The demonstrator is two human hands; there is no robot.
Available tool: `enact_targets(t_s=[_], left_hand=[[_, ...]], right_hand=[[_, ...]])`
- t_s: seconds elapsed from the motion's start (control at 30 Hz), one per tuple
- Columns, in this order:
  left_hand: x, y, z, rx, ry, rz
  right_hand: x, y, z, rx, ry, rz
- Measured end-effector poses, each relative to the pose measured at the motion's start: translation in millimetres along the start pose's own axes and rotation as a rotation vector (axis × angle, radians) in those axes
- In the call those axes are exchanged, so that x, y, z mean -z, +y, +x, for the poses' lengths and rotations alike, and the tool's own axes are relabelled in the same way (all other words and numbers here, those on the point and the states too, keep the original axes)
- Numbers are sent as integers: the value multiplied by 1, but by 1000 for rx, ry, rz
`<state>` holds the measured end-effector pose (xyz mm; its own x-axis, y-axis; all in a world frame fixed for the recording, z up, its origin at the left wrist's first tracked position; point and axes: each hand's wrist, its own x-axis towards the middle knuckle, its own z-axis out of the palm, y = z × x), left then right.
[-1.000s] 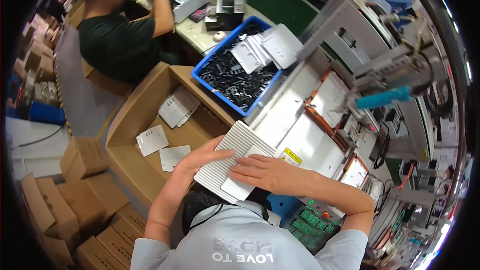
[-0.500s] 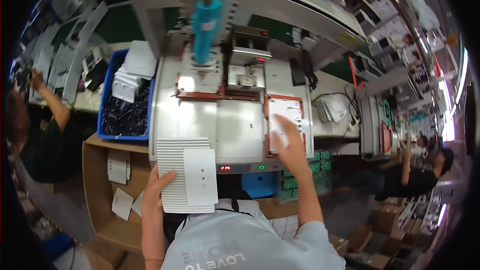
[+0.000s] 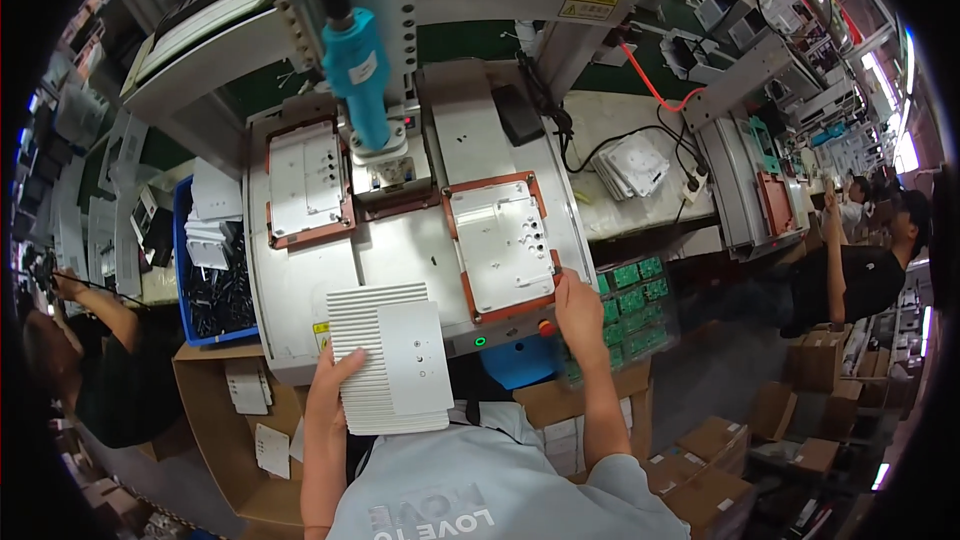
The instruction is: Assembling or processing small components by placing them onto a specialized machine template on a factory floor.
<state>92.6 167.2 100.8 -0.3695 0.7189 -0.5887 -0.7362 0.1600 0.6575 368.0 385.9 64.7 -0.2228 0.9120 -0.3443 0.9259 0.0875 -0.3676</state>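
Observation:
My left hand (image 3: 335, 382) grips a white ribbed panel (image 3: 360, 325) by its left side, thumb over the ribs. The panel has a smooth raised block on its right half and hangs in front of the machine. My right hand (image 3: 580, 312) is at the near right corner of a red-brown fixture (image 3: 469, 302), its fingers curled together against that edge; what they grip, if anything, is hidden. A white plate (image 3: 500, 255) with dark holes lies in this fixture. Farther left, a second red-brown fixture (image 3: 312, 236) holds a similar white plate (image 3: 300, 180).
A teal screwdriver unit (image 3: 357, 70) hangs from the gantry over a metal block. A blue bin (image 3: 188, 280) of dark parts stands left, above a cardboard box (image 3: 215, 420). Green circuit boards (image 3: 635, 305) lie right of a red button (image 3: 546, 328). Co-workers (image 3: 850, 285) are on both sides.
My right hand has moved from over the right fixture to its near right corner. The teal screwdriver has shifted away from the left fixture. The view has swung; my left hand still holds the panel.

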Motion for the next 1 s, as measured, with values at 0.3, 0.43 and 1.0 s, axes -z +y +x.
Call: enact_targets(t_s=[0.3,0.43,1.0], left_hand=[[-24,-16,10,43,-26,31],[-30,-22,14,56,-16,11],[-67,-21,44,116,-5,-4]], right_hand=[[-1,-47,137,346,363,281],[-5,-32,145,469,386,358],[20,-39,34,43,145,907]])
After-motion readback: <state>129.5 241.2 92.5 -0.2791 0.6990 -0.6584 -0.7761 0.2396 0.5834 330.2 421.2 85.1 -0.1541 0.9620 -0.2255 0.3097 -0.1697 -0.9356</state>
